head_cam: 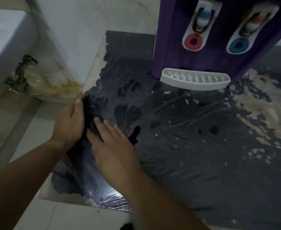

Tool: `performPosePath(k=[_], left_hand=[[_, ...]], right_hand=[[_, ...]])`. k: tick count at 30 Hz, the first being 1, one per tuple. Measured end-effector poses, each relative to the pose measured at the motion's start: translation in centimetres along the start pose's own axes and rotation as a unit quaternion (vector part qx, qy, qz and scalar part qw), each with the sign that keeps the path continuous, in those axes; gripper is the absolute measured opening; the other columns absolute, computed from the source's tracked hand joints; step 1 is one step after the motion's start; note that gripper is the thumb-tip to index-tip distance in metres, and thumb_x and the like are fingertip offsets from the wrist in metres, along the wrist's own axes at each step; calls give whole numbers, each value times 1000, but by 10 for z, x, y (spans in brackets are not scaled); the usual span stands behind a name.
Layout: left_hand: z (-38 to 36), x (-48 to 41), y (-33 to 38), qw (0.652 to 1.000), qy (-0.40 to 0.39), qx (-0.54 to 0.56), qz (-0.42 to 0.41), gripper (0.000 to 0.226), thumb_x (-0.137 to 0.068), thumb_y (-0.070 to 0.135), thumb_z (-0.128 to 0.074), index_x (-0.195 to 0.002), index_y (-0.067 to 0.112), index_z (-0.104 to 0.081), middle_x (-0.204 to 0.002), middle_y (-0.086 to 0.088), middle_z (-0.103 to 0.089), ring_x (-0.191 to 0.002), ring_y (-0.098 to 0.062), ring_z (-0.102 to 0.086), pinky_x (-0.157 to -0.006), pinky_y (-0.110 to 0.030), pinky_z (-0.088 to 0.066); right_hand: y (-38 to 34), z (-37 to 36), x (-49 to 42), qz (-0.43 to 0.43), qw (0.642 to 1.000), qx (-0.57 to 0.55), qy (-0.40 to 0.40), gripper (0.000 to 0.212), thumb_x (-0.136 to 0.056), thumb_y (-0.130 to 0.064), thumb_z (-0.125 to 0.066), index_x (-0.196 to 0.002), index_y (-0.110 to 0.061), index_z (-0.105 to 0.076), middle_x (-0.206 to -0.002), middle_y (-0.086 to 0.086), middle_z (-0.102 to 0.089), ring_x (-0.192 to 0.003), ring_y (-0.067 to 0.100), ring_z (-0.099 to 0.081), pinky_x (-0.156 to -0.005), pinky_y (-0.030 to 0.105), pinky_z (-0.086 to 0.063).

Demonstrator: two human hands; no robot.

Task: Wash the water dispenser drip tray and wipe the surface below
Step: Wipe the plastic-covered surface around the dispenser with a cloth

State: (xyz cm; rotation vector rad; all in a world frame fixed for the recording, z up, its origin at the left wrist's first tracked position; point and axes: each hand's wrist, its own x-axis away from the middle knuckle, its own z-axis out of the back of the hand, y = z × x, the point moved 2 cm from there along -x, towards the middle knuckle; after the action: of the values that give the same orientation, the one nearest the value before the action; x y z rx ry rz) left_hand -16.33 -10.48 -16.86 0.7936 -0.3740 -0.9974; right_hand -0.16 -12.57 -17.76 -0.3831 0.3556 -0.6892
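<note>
A purple water dispenser point(194, 52) stands at the back of a dark, worn countertop point(194, 146). Its white slotted drip tray point(195, 79) sits at the dispenser's foot. A dark cloth point(90, 117) lies bunched at the counter's left edge. My left hand point(68, 120) grips the cloth from the left, thumb on top. My right hand point(113, 146), blurred, lies flat with straight fingers on the cloth's near part. A dark end of cloth point(134, 135) sticks out past my right hand.
A white washbasin point(7, 44) with a metal drain pipe point(18, 75) hangs at the left, by a stained wall. The counter's coating is peeled to beige at the right point(265, 110). Wet sheen shows near the front left edge point(106, 196). White tiles lie below.
</note>
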Motion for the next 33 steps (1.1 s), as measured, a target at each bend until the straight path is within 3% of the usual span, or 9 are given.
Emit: performPosePath(k=[4,8,10,14,16,18,22,28,33], left_hand=[[-2,6,1,997,-17,-56,-40,56,-101,45,-26,-146,16,-44,-156,-2,-36,-145,-15,-30,-117,-29,-20],[-16,16,2,954,-50,-265,-133,63,-100,45,-21,-152,9,-27,-162,-13,-16,-150,-27,-11,-121,-43,-13],[-18,15,0,947,-54,-289,-132,65,-99,44,-21,-153,7,-24,-162,-16,-14,-150,-29,-10,-121,-47,-14],[-19,17,0,943,-52,-300,-131,66,-100,45,-21,-154,7,-21,-163,-15,-11,-151,-28,-8,-121,-45,-12],[-20,17,0,942,-52,-303,-133,66,-100,45,-20,-154,8,-20,-163,-15,-11,-151,-28,-8,-122,-43,-11],[-20,17,0,943,-52,-301,-133,65,-99,44,-20,-154,8,-21,-163,-15,-11,-151,-28,-8,-122,-43,-11],[-19,18,2,946,-57,-293,-128,65,-100,45,-18,-154,11,-19,-163,-11,-10,-151,-24,-5,-122,-43,-12],[-16,20,5,957,-59,-246,-141,56,-101,40,-16,-154,21,-23,-163,1,-12,-151,-16,-2,-122,-38,-6],[-16,19,6,955,-65,-254,-139,56,-100,39,-20,-152,20,-29,-163,-1,-17,-151,-17,-7,-122,-39,-8]], right_hand=[[61,33,45,-10,999,30,-28,47,-95,-25,-45,-142,-22,-52,-158,8,-35,-139,28,-42,-117,45,-31],[160,112,100,-163,984,57,51,45,-100,-21,-50,-145,-21,-49,-160,4,-31,-140,24,-40,-116,41,-32],[207,153,129,-258,959,83,87,46,-100,-24,-46,-147,-22,-44,-160,2,-29,-142,19,-34,-117,35,-26],[348,176,191,-406,900,117,111,60,-98,-61,-20,-151,-37,-31,-159,-6,-31,-140,27,-39,-113,52,-36],[349,171,182,-418,882,138,169,63,-96,-61,-20,-150,-32,-32,-153,-1,-39,-134,31,-44,-109,53,-40],[276,153,133,-456,856,121,210,52,-98,-36,-38,-145,-16,-41,-147,17,-44,-129,40,-46,-109,50,-40],[169,110,57,-339,916,85,196,45,-94,-14,-48,-138,-3,-50,-150,24,-40,-131,41,-45,-109,45,-39],[48,31,34,-80,994,55,44,45,-99,-30,-46,-142,-17,-51,-158,12,-35,-140,28,-41,-114,43,-36],[94,62,114,5,999,40,-19,44,-96,-33,-48,-138,-26,-57,-158,1,-37,-140,16,-42,-117,33,-30]])
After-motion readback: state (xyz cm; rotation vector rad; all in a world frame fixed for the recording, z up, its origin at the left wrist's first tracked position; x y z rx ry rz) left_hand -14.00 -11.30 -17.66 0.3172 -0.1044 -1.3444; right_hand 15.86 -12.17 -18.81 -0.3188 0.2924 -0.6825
